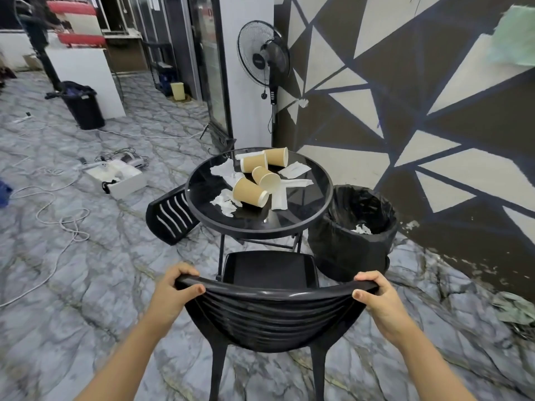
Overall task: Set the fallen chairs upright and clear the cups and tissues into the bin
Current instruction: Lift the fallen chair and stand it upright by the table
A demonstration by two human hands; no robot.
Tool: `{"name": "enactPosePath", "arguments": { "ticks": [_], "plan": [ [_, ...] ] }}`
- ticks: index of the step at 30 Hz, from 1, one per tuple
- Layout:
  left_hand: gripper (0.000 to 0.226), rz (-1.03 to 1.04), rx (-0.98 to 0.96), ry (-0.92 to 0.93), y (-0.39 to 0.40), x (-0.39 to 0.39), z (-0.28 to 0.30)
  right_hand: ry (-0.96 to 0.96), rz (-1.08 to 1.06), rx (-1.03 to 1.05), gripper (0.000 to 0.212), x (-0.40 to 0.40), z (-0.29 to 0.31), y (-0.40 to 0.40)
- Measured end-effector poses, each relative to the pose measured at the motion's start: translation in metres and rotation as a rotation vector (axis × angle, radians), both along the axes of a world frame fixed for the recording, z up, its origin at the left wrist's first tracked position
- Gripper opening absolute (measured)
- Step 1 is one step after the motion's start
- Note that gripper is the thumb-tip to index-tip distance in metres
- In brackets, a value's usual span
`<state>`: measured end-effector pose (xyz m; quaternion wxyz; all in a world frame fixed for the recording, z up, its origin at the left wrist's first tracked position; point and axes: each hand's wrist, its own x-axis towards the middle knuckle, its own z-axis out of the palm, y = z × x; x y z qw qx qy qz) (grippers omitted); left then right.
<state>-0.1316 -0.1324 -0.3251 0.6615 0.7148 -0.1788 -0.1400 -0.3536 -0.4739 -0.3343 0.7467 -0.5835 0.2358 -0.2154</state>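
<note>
Hands grasp the top rail of an upright black chair [269,314], the left hand [176,287] at its left end and the right hand [373,293] at its right. Beyond it, four paper cups [262,176] lie tipped among tissues [282,186] on a round glass table [202,180]. A lined bin [344,250] stands just right; a second chair [170,215] lies fallen left.
</note>
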Motion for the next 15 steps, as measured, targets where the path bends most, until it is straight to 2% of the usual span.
{"name": "enactPosePath", "arguments": {
  "ticks": [9,15],
  "plan": [
    [0.026,0.037,-0.011,0.098,0.018,-0.007,-0.003,0.049,0.028,-0.057,0.028,-0.005,0.006,0.017],
    [0.024,0.050,0.042,0.091,0.018,-0.010,0.003,0.100,0.027,-0.068,0.028,-0.007,0.011,0.020]
  ]
}}
